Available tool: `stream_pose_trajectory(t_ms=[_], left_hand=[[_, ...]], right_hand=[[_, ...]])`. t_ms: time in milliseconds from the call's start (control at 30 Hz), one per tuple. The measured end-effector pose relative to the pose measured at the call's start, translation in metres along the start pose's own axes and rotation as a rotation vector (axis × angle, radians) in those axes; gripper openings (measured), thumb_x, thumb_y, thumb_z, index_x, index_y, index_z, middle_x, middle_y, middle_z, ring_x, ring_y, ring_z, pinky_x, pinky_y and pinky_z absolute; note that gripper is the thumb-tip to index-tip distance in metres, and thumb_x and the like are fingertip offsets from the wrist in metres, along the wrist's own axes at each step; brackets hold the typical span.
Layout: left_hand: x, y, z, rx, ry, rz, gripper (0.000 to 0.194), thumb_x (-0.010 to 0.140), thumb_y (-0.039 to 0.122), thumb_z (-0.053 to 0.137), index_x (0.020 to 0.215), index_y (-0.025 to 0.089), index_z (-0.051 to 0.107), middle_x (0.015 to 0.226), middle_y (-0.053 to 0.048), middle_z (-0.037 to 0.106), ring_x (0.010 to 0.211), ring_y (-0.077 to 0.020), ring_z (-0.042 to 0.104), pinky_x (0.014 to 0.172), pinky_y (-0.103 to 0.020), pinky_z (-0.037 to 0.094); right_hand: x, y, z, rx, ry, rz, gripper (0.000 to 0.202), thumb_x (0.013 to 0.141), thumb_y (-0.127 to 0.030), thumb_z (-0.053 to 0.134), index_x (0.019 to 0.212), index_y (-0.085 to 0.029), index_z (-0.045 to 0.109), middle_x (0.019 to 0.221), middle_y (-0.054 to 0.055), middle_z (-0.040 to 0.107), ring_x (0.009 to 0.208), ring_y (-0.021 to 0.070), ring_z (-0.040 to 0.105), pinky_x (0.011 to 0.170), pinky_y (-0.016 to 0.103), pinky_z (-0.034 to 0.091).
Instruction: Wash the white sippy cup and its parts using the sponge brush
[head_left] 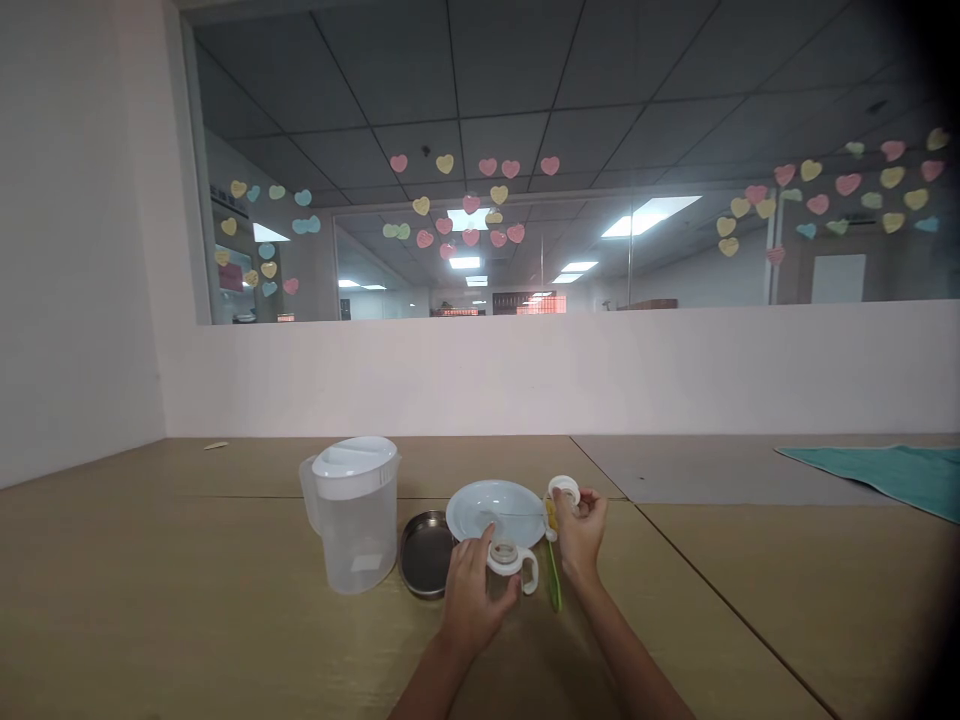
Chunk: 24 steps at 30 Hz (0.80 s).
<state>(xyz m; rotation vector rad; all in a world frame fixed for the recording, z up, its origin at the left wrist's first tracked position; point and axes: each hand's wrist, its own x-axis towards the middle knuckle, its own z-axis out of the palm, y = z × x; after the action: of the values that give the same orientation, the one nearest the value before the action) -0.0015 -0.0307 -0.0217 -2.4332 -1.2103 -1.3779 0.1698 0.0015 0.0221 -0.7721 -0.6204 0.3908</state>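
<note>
My left hand (474, 592) is wrapped round a small glass jar (504, 553) with a white collar and a curved white handle; its round mouth is uncovered. Up and to the right, my right hand (583, 530) pinches a white lid (563, 489), held tilted and apart from the jar. A white strip or spout hangs below the lid. Just behind the jar sits a pale blue bowl (480, 498) with something thin and clear across it. Between my hands lies a green-handled utensil (553, 580), its upper end yellow and partly hidden.
A clear plastic pitcher (358, 530) with a white lid stands at the left. Beside it is a round metal dish (426, 560). A teal cloth (885, 472) lies at the far right, and a low wall (525, 380) with a window above bounds the table.
</note>
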Motion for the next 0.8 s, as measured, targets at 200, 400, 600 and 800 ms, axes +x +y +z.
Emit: stream_pose_trajectory(t_ms=[200, 400, 600, 800], left_hand=[[-0.001, 0.001, 0.0, 0.005, 0.008, 0.001, 0.058, 0.078, 0.038, 0.055, 0.13, 0.017, 0.043, 0.11, -0.012, 0.061, 0.101, -0.0252, 0.056, 0.091, -0.043, 0.045], [0.001, 0.002, -0.001, 0.01, 0.017, 0.007, 0.057, 0.079, 0.038, 0.055, 0.13, 0.017, 0.043, 0.112, -0.012, 0.061, 0.102, -0.0253, 0.056, 0.091, -0.044, 0.045], [0.001, 0.003, -0.001, 0.013, 0.016, 0.002, 0.057, 0.077, 0.036, 0.056, 0.13, 0.017, 0.043, 0.112, -0.011, 0.061, 0.101, -0.0244, 0.056, 0.091, -0.043, 0.045], [0.0, 0.003, -0.002, 0.005, -0.023, -0.007, 0.056, 0.08, 0.037, 0.054, 0.13, 0.017, 0.042, 0.113, -0.012, 0.06, 0.104, -0.0253, 0.055, 0.092, -0.045, 0.043]], right_hand=[[0.003, -0.004, 0.0, 0.056, -0.031, -0.021, 0.045, 0.061, -0.04, 0.071, 0.088, -0.022, 0.041, 0.083, -0.003, 0.051, 0.078, 0.0127, 0.056, 0.068, 0.024, 0.046], [0.005, 0.007, 0.0, 0.082, -0.102, 0.03, 0.043, 0.062, -0.041, 0.069, 0.088, -0.023, 0.04, 0.083, -0.004, 0.051, 0.073, 0.0123, 0.057, 0.067, 0.026, 0.048], [0.002, 0.016, 0.003, 0.061, -0.14, 0.066, 0.044, 0.062, -0.043, 0.068, 0.087, -0.022, 0.039, 0.08, -0.004, 0.051, 0.072, 0.0132, 0.058, 0.068, 0.027, 0.049], [-0.003, 0.019, 0.0, -0.193, -0.187, 0.013, 0.038, 0.061, -0.039, 0.067, 0.086, -0.021, 0.045, 0.078, -0.003, 0.053, 0.072, 0.0145, 0.055, 0.065, 0.025, 0.047]])
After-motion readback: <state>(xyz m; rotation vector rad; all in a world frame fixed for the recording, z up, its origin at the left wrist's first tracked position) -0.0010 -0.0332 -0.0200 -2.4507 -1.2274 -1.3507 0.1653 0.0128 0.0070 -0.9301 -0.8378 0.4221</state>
